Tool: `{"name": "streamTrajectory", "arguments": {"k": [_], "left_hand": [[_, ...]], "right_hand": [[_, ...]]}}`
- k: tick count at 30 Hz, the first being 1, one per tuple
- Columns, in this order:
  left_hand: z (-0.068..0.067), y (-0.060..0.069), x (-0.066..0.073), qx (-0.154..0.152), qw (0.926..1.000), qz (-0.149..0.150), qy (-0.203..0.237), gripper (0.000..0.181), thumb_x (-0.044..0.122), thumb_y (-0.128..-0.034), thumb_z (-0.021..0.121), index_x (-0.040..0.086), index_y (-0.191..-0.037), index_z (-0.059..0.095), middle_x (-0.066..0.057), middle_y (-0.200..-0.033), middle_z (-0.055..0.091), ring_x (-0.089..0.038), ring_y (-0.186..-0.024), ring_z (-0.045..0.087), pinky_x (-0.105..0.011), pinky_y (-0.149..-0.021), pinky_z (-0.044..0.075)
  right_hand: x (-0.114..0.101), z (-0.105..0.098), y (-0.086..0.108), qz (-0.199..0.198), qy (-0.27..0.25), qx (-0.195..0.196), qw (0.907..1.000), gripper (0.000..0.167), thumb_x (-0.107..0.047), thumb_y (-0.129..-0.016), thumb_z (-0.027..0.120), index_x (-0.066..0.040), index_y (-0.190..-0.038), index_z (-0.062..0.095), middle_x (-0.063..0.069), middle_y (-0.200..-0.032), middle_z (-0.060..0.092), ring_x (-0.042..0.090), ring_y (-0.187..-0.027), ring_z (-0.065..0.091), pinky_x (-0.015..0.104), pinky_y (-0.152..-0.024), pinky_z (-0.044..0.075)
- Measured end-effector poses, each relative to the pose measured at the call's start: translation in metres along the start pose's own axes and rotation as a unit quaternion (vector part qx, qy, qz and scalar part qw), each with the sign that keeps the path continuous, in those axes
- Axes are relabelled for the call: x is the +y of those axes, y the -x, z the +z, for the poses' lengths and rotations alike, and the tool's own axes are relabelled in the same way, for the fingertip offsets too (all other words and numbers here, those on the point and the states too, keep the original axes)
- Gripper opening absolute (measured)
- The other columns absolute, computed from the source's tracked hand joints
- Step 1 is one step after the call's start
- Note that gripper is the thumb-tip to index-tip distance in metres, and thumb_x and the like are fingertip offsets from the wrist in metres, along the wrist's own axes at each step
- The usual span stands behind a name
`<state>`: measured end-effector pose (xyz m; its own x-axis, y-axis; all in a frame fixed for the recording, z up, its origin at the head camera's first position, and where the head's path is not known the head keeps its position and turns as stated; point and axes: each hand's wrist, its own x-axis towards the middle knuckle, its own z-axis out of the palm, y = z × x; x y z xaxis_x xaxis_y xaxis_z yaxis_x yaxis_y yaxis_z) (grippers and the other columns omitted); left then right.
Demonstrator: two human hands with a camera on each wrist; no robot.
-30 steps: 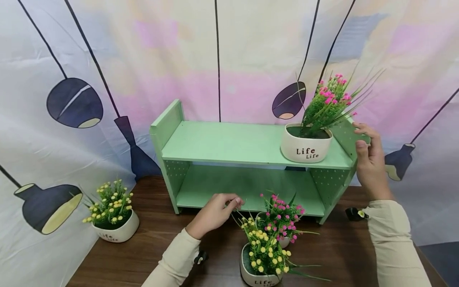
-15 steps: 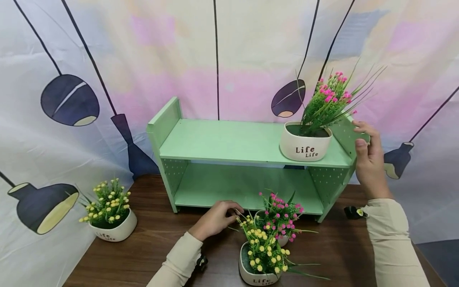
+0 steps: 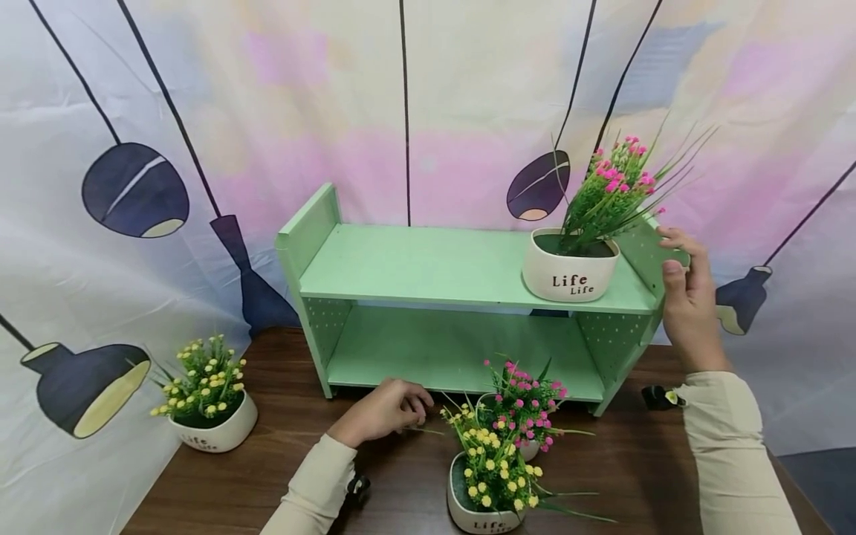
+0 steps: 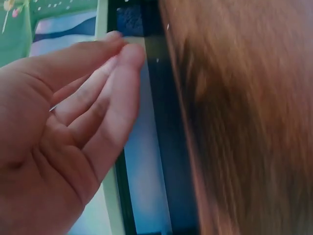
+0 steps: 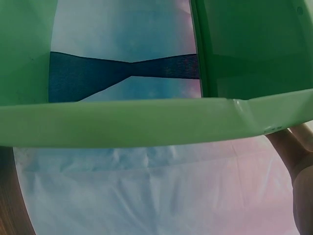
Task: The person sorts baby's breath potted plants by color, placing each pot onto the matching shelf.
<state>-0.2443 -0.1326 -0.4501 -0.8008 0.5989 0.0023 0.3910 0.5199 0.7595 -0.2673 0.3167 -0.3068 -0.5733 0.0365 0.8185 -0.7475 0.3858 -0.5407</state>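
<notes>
A light green two-tier shelf (image 3: 401,260) stands on the brown table. My right hand (image 3: 692,305) holds the upper part of its right side panel; in the right wrist view the hand (image 5: 303,166) shows partly at the panel's edge. Near the shelf's lower front edge, my left hand (image 3: 391,409) hovers with fingers loosely bent. In the left wrist view its fingertips (image 4: 131,55) come close to the thumb, and nothing shows between them. A white pot with yellow flowers (image 3: 488,513) and a pot with pink flowers (image 3: 528,409) stand to its right.
Another white pot with pink flowers (image 3: 571,275) sits at the right end of the top tier. A yellow-flowered pot (image 3: 221,427) stands at the table's left. Behind hangs a cloth (image 3: 468,89) printed with lamps.
My left hand first shifts slightly right toward the yellow flowers' thin blades, then draws back left, away from them. The right hand and the pots stay put.
</notes>
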Motion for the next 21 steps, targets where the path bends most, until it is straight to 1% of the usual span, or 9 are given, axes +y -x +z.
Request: {"name": "streamTrajectory", "arguments": {"k": [3, 4, 6, 9, 12, 14, 16, 19, 21], "left_hand": [[-0.005, 0.003, -0.002, -0.012, 0.9997, 0.009, -0.018, 0.029, -0.003, -0.0908, 0.08, 0.003, -0.118, 0.075, -0.006, -0.1, 0.074, -0.015, -0.084, 0.07, -0.028, -0.071, 0.061], [-0.005, 0.004, -0.002, -0.013, 0.9996, 0.014, -0.021, 0.031, -0.001, -0.0888, 0.083, 0.004, -0.118, 0.076, -0.007, -0.102, 0.074, -0.015, -0.087, 0.07, -0.027, -0.075, 0.061], [-0.001, 0.004, -0.002, -0.008, 0.9993, 0.03, -0.022, 0.031, 0.003, -0.088, 0.086, 0.006, -0.117, 0.076, -0.006, -0.104, 0.074, -0.016, -0.091, 0.071, -0.027, -0.082, 0.06], [0.01, 0.001, 0.001, 0.008, 0.9982, 0.057, -0.018, 0.03, 0.009, -0.0908, 0.085, 0.008, -0.119, 0.076, -0.005, -0.111, 0.075, -0.018, -0.096, 0.072, -0.031, -0.085, 0.061], [0.022, -0.004, 0.006, 0.028, 0.9955, 0.085, -0.032, 0.033, 0.013, -0.0939, 0.082, 0.01, -0.126, 0.074, -0.002, -0.12, 0.073, -0.016, -0.106, 0.071, -0.032, -0.091, 0.06], [0.03, -0.007, 0.01, 0.036, 0.9934, 0.101, -0.042, 0.037, 0.011, -0.0945, 0.081, 0.01, -0.131, 0.072, -0.003, -0.128, 0.071, -0.017, -0.115, 0.068, -0.031, -0.094, 0.059], [0.036, -0.009, 0.013, 0.043, 0.9911, 0.115, -0.05, 0.04, 0.007, -0.0945, 0.08, 0.01, -0.133, 0.07, -0.003, -0.134, 0.068, -0.018, -0.124, 0.065, -0.03, -0.1, 0.057], [0.044, -0.012, 0.017, 0.038, 0.9892, 0.131, -0.055, 0.042, 0.001, -0.0945, 0.078, 0.009, -0.135, 0.07, -0.004, -0.14, 0.065, -0.022, -0.132, 0.062, -0.029, -0.106, 0.053], [0.047, -0.012, 0.019, 0.035, 0.9877, 0.135, -0.071, 0.041, 0.002, -0.0952, 0.078, 0.011, -0.135, 0.071, -0.004, -0.142, 0.065, -0.022, -0.134, 0.061, -0.031, -0.11, 0.051]], "right_hand": [[0.001, 0.0, 0.0, 0.0, 0.0, 0.002, 1.0, 0.043, -0.026, -0.116, 0.041, 0.006, -0.144, 0.044, 0.006, -0.16, 0.046, 0.025, -0.156, 0.03, 0.032, -0.121, 0.021], [0.001, 0.0, 0.0, 0.0, -0.001, 0.003, 1.0, 0.043, -0.026, -0.116, 0.041, 0.006, -0.144, 0.044, 0.007, -0.16, 0.046, 0.026, -0.156, 0.03, 0.032, -0.121, 0.021], [0.0, 0.001, 0.001, 0.002, -0.003, 0.003, 1.0, 0.042, -0.025, -0.116, 0.04, 0.005, -0.144, 0.045, 0.006, -0.16, 0.045, 0.025, -0.156, 0.03, 0.032, -0.122, 0.021], [-0.001, 0.0, 0.0, 0.002, -0.006, 0.004, 1.0, 0.041, -0.025, -0.116, 0.04, 0.004, -0.144, 0.045, 0.006, -0.16, 0.045, 0.026, -0.156, 0.029, 0.032, -0.122, 0.02], [-0.003, 0.0, 0.0, -0.001, -0.009, 0.005, 1.0, 0.042, -0.025, -0.115, 0.041, 0.005, -0.144, 0.045, 0.007, -0.16, 0.045, 0.025, -0.155, 0.03, 0.032, -0.122, 0.02], [-0.002, 0.0, 0.0, -0.002, -0.01, 0.003, 0.9999, 0.041, -0.025, -0.116, 0.04, 0.005, -0.144, 0.045, 0.009, -0.16, 0.044, 0.024, -0.155, 0.03, 0.033, -0.122, 0.02], [-0.001, 0.001, 0.0, -0.003, -0.009, 0.002, 0.9999, 0.041, -0.024, -0.116, 0.04, 0.005, -0.144, 0.045, 0.011, -0.16, 0.044, 0.024, -0.155, 0.03, 0.033, -0.122, 0.02], [0.001, 0.001, 0.0, -0.002, -0.007, 0.001, 1.0, 0.041, -0.023, -0.116, 0.04, 0.006, -0.144, 0.044, 0.012, -0.16, 0.044, 0.024, -0.155, 0.03, 0.033, -0.122, 0.02], [0.002, 0.001, 0.0, 0.001, -0.005, 0.001, 1.0, 0.041, -0.023, -0.116, 0.039, 0.005, -0.144, 0.044, 0.011, -0.16, 0.044, 0.023, -0.155, 0.03, 0.032, -0.121, 0.02]]}}
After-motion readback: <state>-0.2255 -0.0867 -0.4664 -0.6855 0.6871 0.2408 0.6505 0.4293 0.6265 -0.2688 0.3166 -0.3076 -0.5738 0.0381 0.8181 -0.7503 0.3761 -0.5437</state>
